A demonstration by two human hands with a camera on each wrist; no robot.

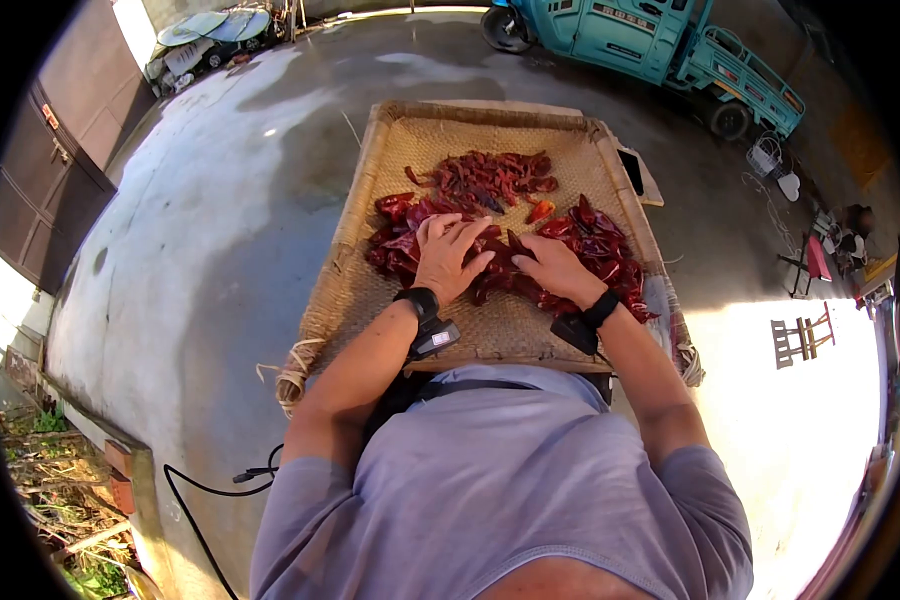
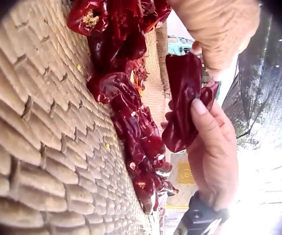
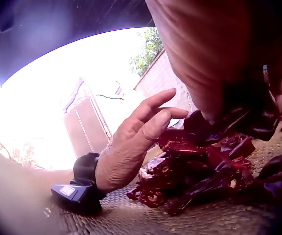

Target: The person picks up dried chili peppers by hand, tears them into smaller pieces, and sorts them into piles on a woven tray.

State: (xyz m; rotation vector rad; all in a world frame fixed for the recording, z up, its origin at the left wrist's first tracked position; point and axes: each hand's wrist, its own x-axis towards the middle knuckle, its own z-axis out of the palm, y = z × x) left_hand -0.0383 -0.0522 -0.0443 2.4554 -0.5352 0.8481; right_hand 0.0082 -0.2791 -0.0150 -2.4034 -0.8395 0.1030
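Observation:
Dark red dried peppers (image 1: 610, 262) lie in a pile on a woven tray (image 1: 345, 290), smaller pieces (image 1: 485, 180) heaped behind them. My right hand (image 1: 558, 270) holds a long wrinkled pepper (image 2: 182, 105); in the left wrist view the thumb of this right hand (image 2: 214, 152) presses on it. Beside it, my left hand (image 1: 450, 262) is over the pile's left part. The right wrist view shows this left hand (image 3: 136, 139) with fingers loosely extended above peppers (image 3: 195, 169), gripping nothing visible. My right hand (image 3: 214, 54) hides part of its pepper there.
The tray's raised rim (image 1: 620, 180) surrounds the peppers, with a dark flat object (image 1: 631, 172) just outside it at the right. A teal three-wheeled vehicle (image 1: 630, 40) stands beyond, and a black cable (image 1: 195, 505) hangs at the lower left.

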